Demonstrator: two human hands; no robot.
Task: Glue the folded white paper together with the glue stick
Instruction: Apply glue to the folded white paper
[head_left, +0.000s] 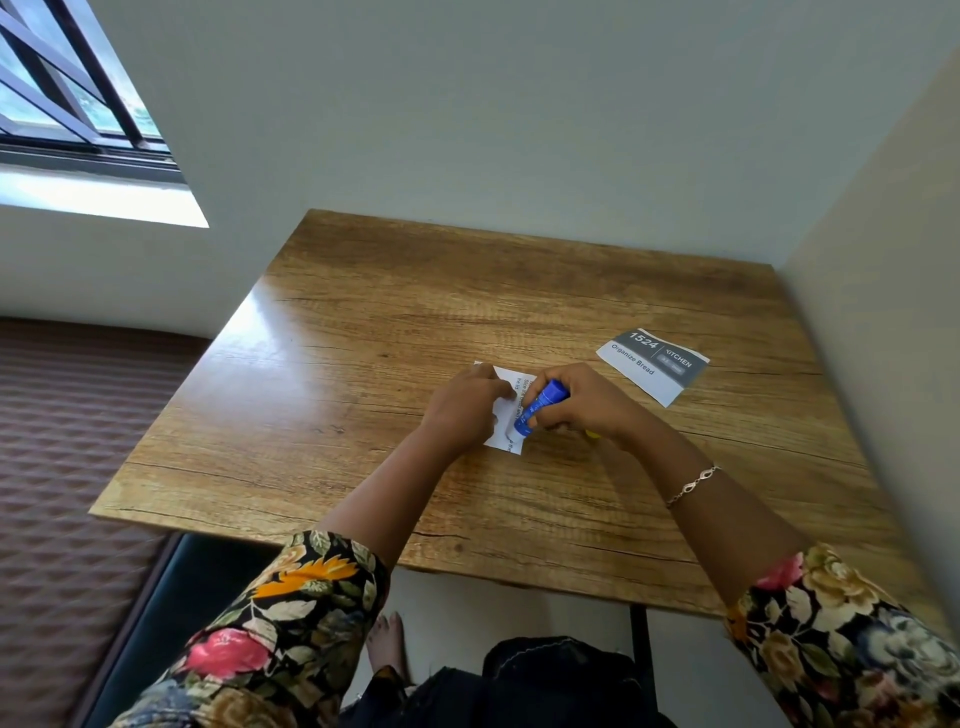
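Right hand is clamped round the blue glue stick, fingers curled on the barrel. The stick is tilted, with its low end down on the paper. Left hand has bent fingers on the paper's left part and seems to pinch a lifted flap, though the exact hold is hard to read. The paper lies mid-table, between both hands. A printed card sits well apart to the right, and a small yellow bit shows beside the right hand, maybe a cap.

Step in hand, likely: spreading glue. Keep the left hand firm so the sheet doesn't slide. Use short, light strokes along the edge and stay on the paper, not the table.
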